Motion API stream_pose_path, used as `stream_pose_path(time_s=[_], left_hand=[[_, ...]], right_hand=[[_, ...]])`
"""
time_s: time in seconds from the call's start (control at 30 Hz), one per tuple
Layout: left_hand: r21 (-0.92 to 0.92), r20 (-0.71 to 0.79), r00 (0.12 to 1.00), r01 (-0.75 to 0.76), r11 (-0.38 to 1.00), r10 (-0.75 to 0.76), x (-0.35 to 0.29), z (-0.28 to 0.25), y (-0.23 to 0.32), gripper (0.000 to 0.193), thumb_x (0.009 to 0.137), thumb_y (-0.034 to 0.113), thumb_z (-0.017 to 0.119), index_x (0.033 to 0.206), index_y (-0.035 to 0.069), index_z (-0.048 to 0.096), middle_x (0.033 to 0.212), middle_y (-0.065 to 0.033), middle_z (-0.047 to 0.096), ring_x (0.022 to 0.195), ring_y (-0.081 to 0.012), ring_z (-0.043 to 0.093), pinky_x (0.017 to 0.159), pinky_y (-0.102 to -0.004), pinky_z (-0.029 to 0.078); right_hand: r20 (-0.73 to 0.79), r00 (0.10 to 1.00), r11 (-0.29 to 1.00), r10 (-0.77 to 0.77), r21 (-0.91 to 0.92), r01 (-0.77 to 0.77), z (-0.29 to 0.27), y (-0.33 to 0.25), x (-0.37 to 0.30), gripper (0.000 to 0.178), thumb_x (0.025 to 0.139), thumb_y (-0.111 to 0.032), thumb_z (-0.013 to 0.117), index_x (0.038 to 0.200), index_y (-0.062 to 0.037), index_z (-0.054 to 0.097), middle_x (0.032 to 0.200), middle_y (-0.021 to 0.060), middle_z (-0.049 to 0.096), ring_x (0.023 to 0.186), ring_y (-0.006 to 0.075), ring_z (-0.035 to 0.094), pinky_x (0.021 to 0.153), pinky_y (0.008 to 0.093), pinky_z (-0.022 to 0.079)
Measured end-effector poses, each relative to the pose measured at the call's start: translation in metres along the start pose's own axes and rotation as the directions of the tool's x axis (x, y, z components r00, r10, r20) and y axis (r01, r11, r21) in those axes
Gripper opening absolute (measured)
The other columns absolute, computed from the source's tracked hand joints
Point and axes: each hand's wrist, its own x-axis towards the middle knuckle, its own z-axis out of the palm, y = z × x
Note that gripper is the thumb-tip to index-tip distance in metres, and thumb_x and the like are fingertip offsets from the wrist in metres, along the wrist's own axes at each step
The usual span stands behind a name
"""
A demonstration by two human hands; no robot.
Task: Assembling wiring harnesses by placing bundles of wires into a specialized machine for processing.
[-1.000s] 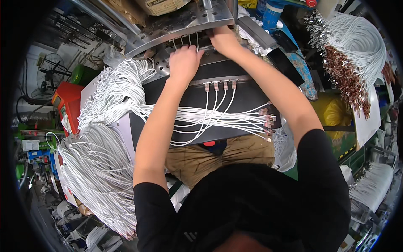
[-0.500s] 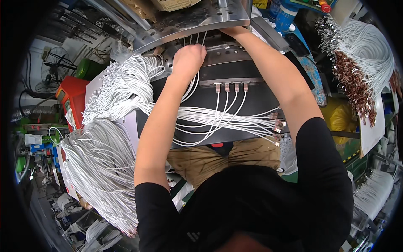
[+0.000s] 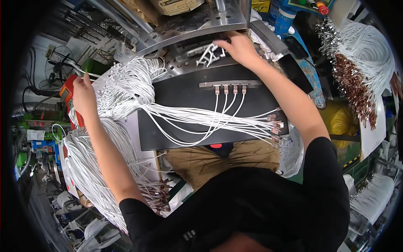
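My left hand (image 3: 85, 94) is at the far left, fingers closed on white cables (image 3: 75, 65) whose ends stick out past the fingertips. Under the metal press, my right hand (image 3: 240, 48) pinches a pale grey, ladder-like branched plastic runner (image 3: 208, 56). On the black board (image 3: 180, 90) in front of me lies a metal holder strip (image 3: 205, 84) with several plugs (image 3: 235, 89) seated in a row. White cables run from those plugs and join a bundle of cables (image 3: 197, 114) lying across the board, with loose connector ends (image 3: 273, 125) at its right.
A tangled heap of white cables (image 3: 134, 84) sits left of the board, and a hanging cable bundle (image 3: 92, 168) lies lower left. The metal press plate (image 3: 197, 27) overhangs the far side. A red emergency button (image 3: 322, 8) is at upper right, above more hanging cables (image 3: 365, 54).
My left hand has moved from the press far to the left, drawing cables with it. My right hand has come out from under the plate, with the branched plastic runner now visible in its fingers.
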Motion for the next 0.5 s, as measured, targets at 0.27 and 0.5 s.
stream_pose_path(time_s=[0.27,0.5], left_hand=[[-0.796,0.05,0.631,-0.444,0.412,0.775,-0.199,-0.028,0.199,0.013,0.085,0.012,0.073,0.097,0.006,0.071,0.094,-0.0103,0.068,0.09,-0.0299,0.064,0.083,-0.0398,0.051],[-0.806,0.088,0.731,-0.347,0.48,0.677,-0.237,-0.02,0.23,0.009,0.086,0.014,0.072,0.086,0.007,0.066,0.087,-0.0075,0.063,0.082,-0.0283,0.062,0.076,-0.0412,0.051]], right_hand=[[0.011,0.994,0.98,-0.109,-0.166,0.109,-0.058,-0.004,-0.084,0.028,0.09,-0.023,0.071,0.111,-0.0045,0.069,0.101,0.0126,0.063,0.094,0.0327,0.059,0.084,0.0414,0.048],[0.277,0.941,0.964,-0.196,-0.122,0.236,-0.063,-0.001,-0.116,0.019,0.093,-0.017,0.067,0.103,-0.0009,0.066,0.098,0.0136,0.06,0.096,0.0329,0.057,0.085,0.0403,0.046]])
